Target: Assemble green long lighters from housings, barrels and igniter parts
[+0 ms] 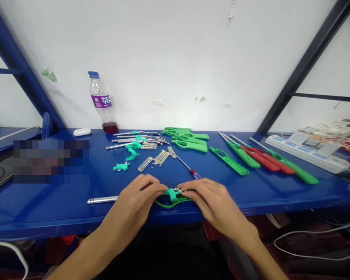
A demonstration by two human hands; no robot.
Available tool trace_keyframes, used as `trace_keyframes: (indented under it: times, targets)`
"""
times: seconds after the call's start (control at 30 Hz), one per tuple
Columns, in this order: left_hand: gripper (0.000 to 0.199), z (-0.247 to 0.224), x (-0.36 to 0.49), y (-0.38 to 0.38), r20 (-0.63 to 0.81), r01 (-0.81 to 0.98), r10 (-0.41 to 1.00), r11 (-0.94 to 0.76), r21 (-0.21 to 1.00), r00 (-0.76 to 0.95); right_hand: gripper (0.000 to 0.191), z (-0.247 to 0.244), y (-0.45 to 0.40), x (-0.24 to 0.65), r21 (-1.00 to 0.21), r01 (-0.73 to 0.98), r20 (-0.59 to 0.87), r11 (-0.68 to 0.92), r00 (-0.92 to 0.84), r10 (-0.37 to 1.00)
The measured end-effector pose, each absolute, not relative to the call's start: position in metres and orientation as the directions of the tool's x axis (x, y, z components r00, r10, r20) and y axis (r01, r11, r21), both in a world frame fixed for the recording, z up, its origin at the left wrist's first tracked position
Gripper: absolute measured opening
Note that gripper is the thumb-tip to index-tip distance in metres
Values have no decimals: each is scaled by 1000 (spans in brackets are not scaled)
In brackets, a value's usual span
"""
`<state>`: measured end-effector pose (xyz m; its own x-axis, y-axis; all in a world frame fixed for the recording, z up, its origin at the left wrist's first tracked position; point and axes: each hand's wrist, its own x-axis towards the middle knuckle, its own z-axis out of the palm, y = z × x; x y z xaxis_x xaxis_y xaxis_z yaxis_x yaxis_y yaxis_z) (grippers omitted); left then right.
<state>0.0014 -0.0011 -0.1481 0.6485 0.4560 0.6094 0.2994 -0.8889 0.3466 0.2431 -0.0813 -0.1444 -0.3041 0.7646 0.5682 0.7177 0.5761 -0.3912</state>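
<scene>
A green lighter shell [167, 205] lies at the table's front edge, a teal trigger piece [172, 194] and thin white wires at its middle. My left hand [140, 196] pinches the left side of the teal piece. From under that hand a silver metal tube [102, 200] sticks out to the left. The fingers of my right hand [211, 198] are closed at the wires on the right side and cover part of the shell. Just behind my right hand lies a screwdriver [194, 173] with a red and purple handle.
Behind my hands on the blue table [76, 171] are clear fuel tanks [145, 164], loose teal triggers [121, 167], silver tubes [119, 146] and green shells [189, 145]. Green and red lighters [262, 160] and a power strip [306, 153] lie right. A bottle [102, 103] stands back left.
</scene>
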Motion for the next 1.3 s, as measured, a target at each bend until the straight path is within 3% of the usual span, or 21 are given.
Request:
trace_keyframes:
  times: [0.33, 0.87, 1.3]
  targets:
    - [21, -146, 2, -2, 602, 307, 460, -887, 345, 653, 35, -144, -82, 244, -402, 728, 551, 555, -292, 782]
    - [25, -147, 0, 0, 605, 300, 419, -908, 294, 677, 16, -142, -84, 244, -414, 697, 567, 586, -306, 765]
    - [24, -147, 1, -3, 616, 312, 413, -911, 271, 671, 13, -144, -83, 245, -407, 687, 580, 602, -314, 751]
